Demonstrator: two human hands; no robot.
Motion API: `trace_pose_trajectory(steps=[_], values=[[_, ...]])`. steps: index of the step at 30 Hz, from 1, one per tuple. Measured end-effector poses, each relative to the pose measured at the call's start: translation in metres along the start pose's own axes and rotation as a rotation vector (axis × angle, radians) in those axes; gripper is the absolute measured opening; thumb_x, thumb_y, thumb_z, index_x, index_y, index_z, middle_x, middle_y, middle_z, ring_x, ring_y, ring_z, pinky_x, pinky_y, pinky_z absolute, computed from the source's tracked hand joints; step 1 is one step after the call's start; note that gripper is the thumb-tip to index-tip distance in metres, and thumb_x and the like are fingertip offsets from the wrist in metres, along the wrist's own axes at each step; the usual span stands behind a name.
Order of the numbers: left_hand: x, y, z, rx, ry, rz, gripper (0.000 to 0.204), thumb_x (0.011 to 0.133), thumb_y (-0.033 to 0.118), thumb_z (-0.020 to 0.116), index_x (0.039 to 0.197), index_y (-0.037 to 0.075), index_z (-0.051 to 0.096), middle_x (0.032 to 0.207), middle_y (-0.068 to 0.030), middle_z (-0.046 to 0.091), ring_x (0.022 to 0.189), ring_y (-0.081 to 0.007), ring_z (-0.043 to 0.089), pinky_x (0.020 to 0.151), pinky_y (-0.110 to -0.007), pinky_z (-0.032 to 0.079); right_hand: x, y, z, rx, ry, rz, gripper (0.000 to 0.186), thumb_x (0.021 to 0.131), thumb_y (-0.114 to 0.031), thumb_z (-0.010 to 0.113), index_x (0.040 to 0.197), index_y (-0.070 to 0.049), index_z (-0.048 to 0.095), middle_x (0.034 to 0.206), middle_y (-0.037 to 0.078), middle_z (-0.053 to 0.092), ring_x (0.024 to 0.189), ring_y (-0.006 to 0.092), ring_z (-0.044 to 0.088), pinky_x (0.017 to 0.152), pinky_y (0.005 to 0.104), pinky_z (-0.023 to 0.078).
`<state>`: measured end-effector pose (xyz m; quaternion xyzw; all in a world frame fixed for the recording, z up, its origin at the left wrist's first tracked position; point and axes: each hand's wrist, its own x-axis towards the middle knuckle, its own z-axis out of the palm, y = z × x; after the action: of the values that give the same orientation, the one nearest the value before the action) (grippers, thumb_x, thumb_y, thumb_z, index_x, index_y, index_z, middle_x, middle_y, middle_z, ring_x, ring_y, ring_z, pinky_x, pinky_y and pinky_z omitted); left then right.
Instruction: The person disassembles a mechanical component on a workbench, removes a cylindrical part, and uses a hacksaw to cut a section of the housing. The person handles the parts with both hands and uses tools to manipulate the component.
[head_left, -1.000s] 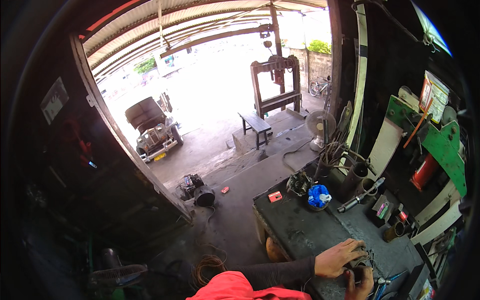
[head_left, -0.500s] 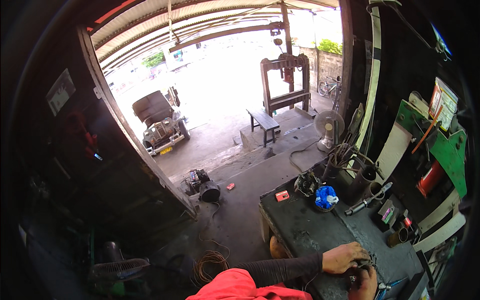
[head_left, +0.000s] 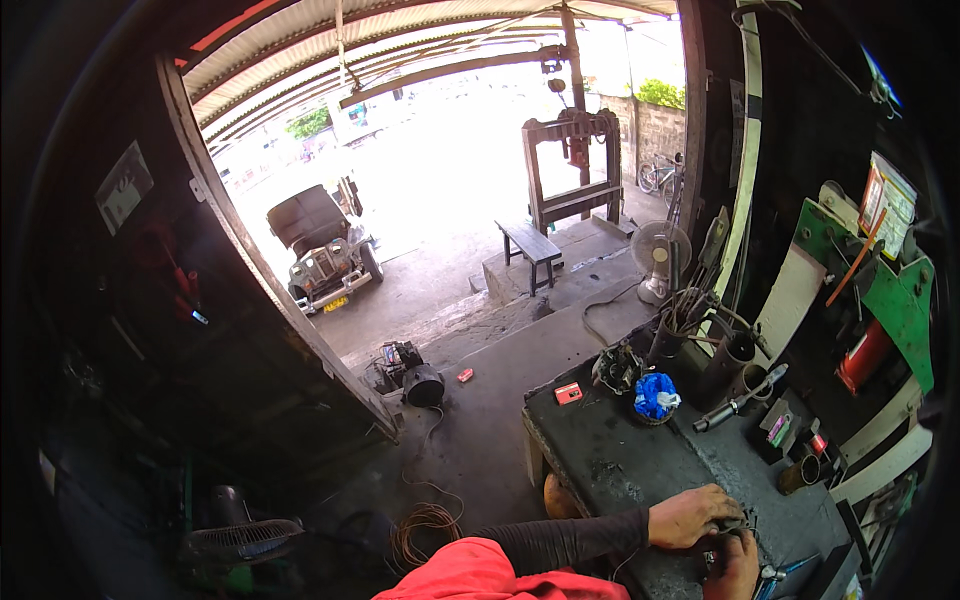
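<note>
On the dark, grimy workbench (head_left: 640, 450) at the lower right, my left hand (head_left: 690, 515) reaches in from a black-sleeved forearm, its fingers curled over a small dark metal part (head_left: 736, 526). My right hand (head_left: 732, 565), below it, is closed on the same part from the near side; the part is mostly hidden by my fingers, so its shape is unclear. Blue-handled tools (head_left: 775, 572) lie just right of my right hand. Farther along the bench are a red box (head_left: 568, 394), a bowl with blue plastic (head_left: 655, 395) and a short metal can (head_left: 798, 474).
Pipe holders with rods (head_left: 735, 353) stand at the bench's back. Beyond are a standing fan (head_left: 660, 258), a black bench (head_left: 525, 240), a press frame (head_left: 535, 170) and a parked vehicle (head_left: 325, 250). Coiled cable (head_left: 420, 530) and machinery (head_left: 410, 375) lie on the floor; another fan (head_left: 240, 540) sits lower left.
The view has shifted slightly since a second ago, with the scene moving right in the picture. My hands have drawn a little closer around the part; otherwise little differs.
</note>
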<state>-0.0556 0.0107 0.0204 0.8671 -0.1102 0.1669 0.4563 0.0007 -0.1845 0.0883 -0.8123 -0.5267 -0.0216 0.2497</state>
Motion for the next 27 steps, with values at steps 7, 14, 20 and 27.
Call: trace_pose_trajectory(steps=[7,14,20,27], values=[[0.000,0.000,0.000,0.002,0.008,0.023,0.045,0.091,0.004,0.065,0.135,0.002,0.063,0.140,-0.0118,0.062,0.131,-0.0342,0.053,0.115,-0.043,0.043,-0.003,0.002,0.002,-0.040,0.008,0.144,0.026,0.097,-0.017,0.072,0.117,-0.001,0.068,0.108,0.023,0.069,0.100,0.0444,0.065,0.086,0.0482,0.053],[0.000,0.000,-0.001,-0.036,0.013,-0.009,0.043,0.091,0.004,0.064,0.134,0.002,0.064,0.140,-0.0118,0.062,0.131,-0.0345,0.053,0.115,-0.044,0.043,-0.004,0.007,0.006,-0.023,-0.026,0.015,0.028,0.097,-0.014,0.070,0.122,-0.002,0.068,0.115,0.022,0.068,0.104,0.0440,0.065,0.087,0.0479,0.053],[0.000,0.001,-0.002,-0.019,0.018,-0.001,0.044,0.091,0.003,0.064,0.135,0.003,0.064,0.140,-0.0116,0.063,0.129,-0.0339,0.054,0.114,-0.043,0.044,-0.004,-0.005,0.007,0.101,0.201,0.044,0.028,0.097,-0.020,0.074,0.117,-0.001,0.069,0.116,0.022,0.068,0.104,0.0429,0.066,0.088,0.0470,0.053],[-0.001,0.002,-0.003,-0.026,0.019,-0.023,0.045,0.090,0.003,0.065,0.136,0.004,0.064,0.139,-0.0113,0.064,0.129,-0.0337,0.054,0.114,-0.043,0.044,-0.006,-0.014,0.007,0.004,0.063,0.219,0.032,0.095,-0.025,0.077,0.117,-0.003,0.070,0.117,0.019,0.070,0.105,0.0397,0.067,0.090,0.0457,0.053]])
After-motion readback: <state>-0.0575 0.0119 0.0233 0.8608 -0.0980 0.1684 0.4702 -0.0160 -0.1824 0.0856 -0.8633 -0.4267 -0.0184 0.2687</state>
